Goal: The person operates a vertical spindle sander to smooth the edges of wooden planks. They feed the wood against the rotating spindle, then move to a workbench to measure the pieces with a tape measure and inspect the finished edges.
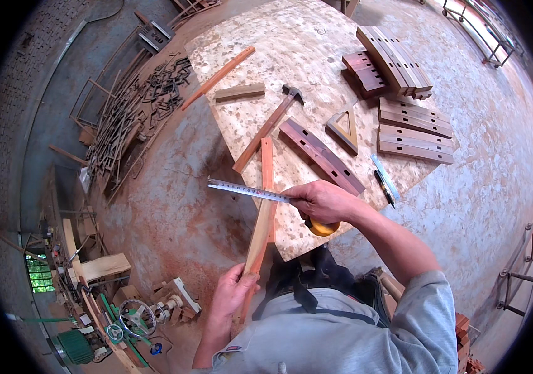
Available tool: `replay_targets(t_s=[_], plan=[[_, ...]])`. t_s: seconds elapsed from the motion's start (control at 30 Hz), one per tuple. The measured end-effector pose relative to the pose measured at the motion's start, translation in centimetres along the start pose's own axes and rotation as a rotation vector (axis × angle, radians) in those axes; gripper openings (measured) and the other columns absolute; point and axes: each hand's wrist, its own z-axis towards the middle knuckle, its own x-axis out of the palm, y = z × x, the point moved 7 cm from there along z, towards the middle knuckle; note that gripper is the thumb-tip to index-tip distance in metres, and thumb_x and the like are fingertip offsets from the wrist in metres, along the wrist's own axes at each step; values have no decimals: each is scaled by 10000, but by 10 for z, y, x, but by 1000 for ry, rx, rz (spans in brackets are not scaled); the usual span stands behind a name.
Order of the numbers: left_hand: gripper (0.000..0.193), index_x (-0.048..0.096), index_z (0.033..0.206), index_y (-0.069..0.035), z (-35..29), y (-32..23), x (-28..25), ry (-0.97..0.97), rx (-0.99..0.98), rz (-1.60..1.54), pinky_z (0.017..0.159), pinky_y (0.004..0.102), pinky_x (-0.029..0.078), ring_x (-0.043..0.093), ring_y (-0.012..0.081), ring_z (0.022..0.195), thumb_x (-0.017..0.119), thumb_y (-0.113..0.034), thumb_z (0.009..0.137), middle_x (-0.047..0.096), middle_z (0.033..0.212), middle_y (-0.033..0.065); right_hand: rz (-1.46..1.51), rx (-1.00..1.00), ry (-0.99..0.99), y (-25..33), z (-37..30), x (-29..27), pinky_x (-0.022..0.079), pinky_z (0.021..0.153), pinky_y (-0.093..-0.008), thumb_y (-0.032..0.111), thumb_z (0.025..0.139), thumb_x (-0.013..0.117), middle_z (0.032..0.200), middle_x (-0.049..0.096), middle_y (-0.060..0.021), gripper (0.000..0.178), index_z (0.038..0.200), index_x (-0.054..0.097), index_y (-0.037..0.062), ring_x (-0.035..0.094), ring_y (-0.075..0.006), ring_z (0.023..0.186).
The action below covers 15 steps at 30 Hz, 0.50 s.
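Note:
My right hand [323,202] is closed around a yellow tape measure [323,229]. Its pulled-out blade [238,188] runs left past the table corner, crossing over the wooden pieces. Low on a pale wooden strip [257,243], my left hand [235,290] has its fingers wrapped around the wood. A reddish strip [267,163] with a small hole near its far end lies at the table edge, partly hidden under the blade and pale strip. Just beyond lie a claw hammer [264,135] with a wooden handle and a dark slotted board [322,156].
The mottled table [316,56] also bears a wooden triangle [343,129], a black pen [381,182], a short wood block [240,92], a curved reddish strip [219,76] overhanging the edge, and stacked slotted boards [397,62]. Metal clamps [160,87] and a green machine [76,346] stand left.

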Motion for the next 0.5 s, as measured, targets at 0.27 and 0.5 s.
replay_targets(t_s=[0.27, 0.5], plan=[[400, 529, 1191, 4, -1, -3, 1, -5, 5, 16, 642, 285, 521, 621, 153, 707, 595, -253, 893, 630, 914, 94, 12, -12, -8, -2, 1, 1, 474, 669, -342, 165, 912, 490, 745, 595, -122, 307, 1201, 590, 136, 578, -211, 682], [408, 527, 1194, 4, -1, -4, 1, -18, -11, 30, 644, 286, 519, 622, 155, 711, 599, -258, 890, 628, 922, 98, -5, 18, 12, 2, 1, -1, 485, 745, -397, 194, 898, 484, 855, 637, -190, 312, 1183, 596, 135, 624, -321, 794]])
